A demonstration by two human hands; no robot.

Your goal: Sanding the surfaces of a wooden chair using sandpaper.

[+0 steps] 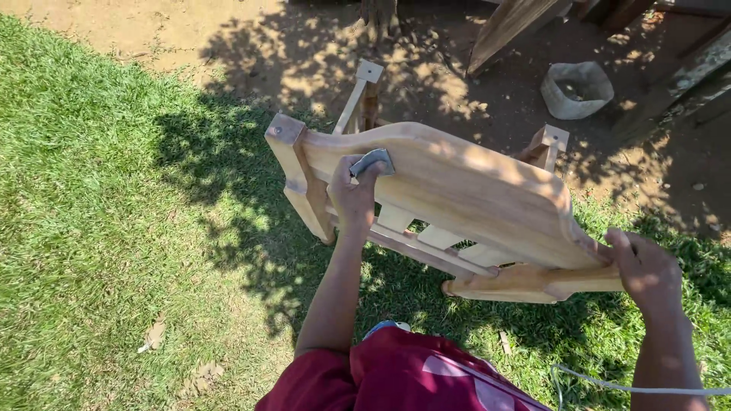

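An unfinished pale wooden chair [457,194] lies tipped on the grass, its broad backrest board facing up and its legs pointing away. My left hand [352,196] presses a folded grey piece of sandpaper [373,161] against the upper left part of the board. My right hand [643,270] grips the chair's frame at the near right end, fingers wrapped over the wood.
Green lawn [91,190] spreads to the left and front. Behind the chair is bare shaded dirt with a tree trunk [378,17], leaning wooden boards [506,27] and a grey sack-like container [576,89]. A thin white cord [609,384] lies at lower right.
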